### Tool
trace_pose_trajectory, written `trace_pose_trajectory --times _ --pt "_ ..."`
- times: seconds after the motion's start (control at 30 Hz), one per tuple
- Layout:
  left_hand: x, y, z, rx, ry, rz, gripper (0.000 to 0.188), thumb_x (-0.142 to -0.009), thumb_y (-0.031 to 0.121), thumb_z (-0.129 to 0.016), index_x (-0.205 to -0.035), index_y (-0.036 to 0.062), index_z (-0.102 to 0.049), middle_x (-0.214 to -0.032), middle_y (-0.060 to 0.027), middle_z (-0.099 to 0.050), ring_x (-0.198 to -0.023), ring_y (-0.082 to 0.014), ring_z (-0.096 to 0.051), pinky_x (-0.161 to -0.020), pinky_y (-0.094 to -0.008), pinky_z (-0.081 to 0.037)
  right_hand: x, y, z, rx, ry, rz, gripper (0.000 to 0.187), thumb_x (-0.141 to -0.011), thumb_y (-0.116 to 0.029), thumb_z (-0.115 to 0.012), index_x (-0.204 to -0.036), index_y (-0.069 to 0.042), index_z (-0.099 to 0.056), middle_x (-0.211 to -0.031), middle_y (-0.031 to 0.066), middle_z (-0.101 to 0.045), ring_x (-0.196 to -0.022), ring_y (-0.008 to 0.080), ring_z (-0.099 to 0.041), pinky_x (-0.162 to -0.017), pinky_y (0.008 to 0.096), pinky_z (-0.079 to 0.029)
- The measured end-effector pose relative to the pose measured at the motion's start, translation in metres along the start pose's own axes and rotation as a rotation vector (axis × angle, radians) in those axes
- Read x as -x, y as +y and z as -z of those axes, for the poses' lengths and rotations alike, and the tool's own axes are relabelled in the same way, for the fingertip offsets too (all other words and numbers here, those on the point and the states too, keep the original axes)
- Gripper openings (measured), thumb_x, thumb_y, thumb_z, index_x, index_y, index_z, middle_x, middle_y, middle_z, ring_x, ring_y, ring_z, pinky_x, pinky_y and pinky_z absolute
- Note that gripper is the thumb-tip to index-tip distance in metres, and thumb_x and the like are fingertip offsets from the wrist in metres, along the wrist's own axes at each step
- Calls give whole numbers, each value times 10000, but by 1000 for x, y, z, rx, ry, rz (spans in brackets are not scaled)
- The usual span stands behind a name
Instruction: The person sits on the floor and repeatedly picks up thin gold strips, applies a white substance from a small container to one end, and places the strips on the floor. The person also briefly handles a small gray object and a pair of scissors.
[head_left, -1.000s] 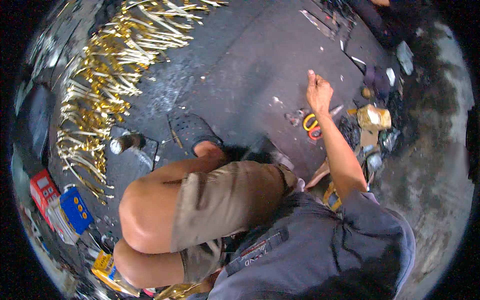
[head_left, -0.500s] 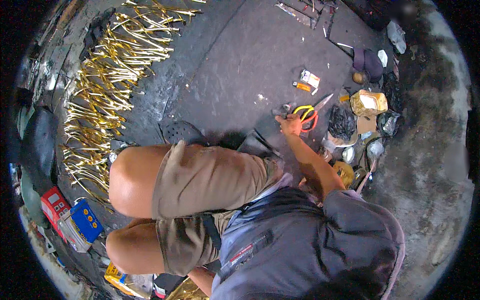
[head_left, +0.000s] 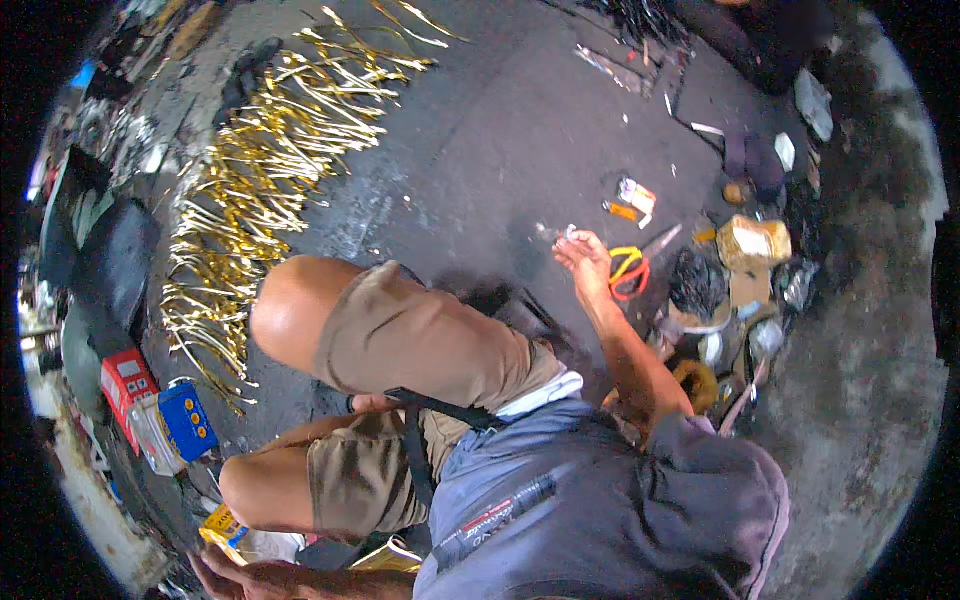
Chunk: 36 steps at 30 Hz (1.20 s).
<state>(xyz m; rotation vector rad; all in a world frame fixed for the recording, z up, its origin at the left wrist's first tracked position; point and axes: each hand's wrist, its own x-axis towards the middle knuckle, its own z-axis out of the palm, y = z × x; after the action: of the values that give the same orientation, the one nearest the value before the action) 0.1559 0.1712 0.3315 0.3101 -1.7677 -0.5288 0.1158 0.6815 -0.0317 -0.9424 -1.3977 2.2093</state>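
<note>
My right hand (head_left: 585, 262) is raised over the dark floor, its fingers bent together around a small pale, shiny bit too small to name. Just right of it lie open-handled scissors (head_left: 632, 270) with yellow and orange grips, apart from the fingers. My left hand (head_left: 235, 578) is at the lower left with fingers stretched out and nothing visible in them. Near it are a yellow packet (head_left: 222, 528) and a gold sheet-like piece (head_left: 390, 558), partly hidden by my body. A long row of gold and white strips (head_left: 270, 185) lies at the far left.
A lighter (head_left: 621, 211) and a cigarette pack (head_left: 635, 193) lie beyond the scissors. At right are a yellowish block (head_left: 752, 243), a black plastic bag (head_left: 698, 281) and scraps. A blue box (head_left: 187, 421) and a red box (head_left: 128, 388) stand at left.
My right hand has drawn back from the scissors' handles and turned, with a small pale bit at its fingers. My left hand has come out at the lower left. My knees have parted.
</note>
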Motion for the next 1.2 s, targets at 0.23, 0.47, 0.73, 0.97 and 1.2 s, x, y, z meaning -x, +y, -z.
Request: trace_pose_trajectory --times 0.23,0.47,0.73,0.97,1.2 --pt "85 116 -91 401 -724 -92 318 -702 -50 -711 -1016 -10 -735 -966 -184 -698 -874 -276 -671 -766 -356 -535 58 -154 -99 104 -410 499 159 -830 71 -748 -899 -27 -644 -1149 167 -716 -1011 225 -704 -781 332 -570" --pt "126 165 -114 823 -1004 19 313 -719 56 -874 -984 2 -716 -942 -129 -706 -823 -239 -698 -719 -339 -573 107 -209 -153 617 -547 1337 161 -660 96 -709 -797 14 -692 -1087 144 -759 -862 292 -754 -737 372 -620" --pt "153 157 -122 853 -864 544 297 -761 28 -872 -989 3 -685 -892 -97 -688 -826 -163 -695 -720 -296 -589 135 -213 -189 691 -911 1292 203 -737 15 -740 -935 15 -693 -1203 145 -694 -1003 302 -724 -820 377 -606" --pt "146 108 -117 456 -849 289 78 -866 -14 -704 -941 -12 -685 -841 -122 -684 -725 -174 -671 -644 -311 -532 148 -173 -240 790 -1120 935 281 -796 -48 -741 -1069 -59 -674 -1037 102 -654 -943 295 -706 -789 390 -599" --pt "154 81 -128 580 -875 987 83 -966 78 -683 -954 -2 -667 -823 21 -646 -733 -34 -544 -656 -235 -467 131 -140 -257 874 -1349 950 240 -817 -31 -698 -1052 -62 -658 -973 130 -652 -832 334 -685 -711 430 -576"
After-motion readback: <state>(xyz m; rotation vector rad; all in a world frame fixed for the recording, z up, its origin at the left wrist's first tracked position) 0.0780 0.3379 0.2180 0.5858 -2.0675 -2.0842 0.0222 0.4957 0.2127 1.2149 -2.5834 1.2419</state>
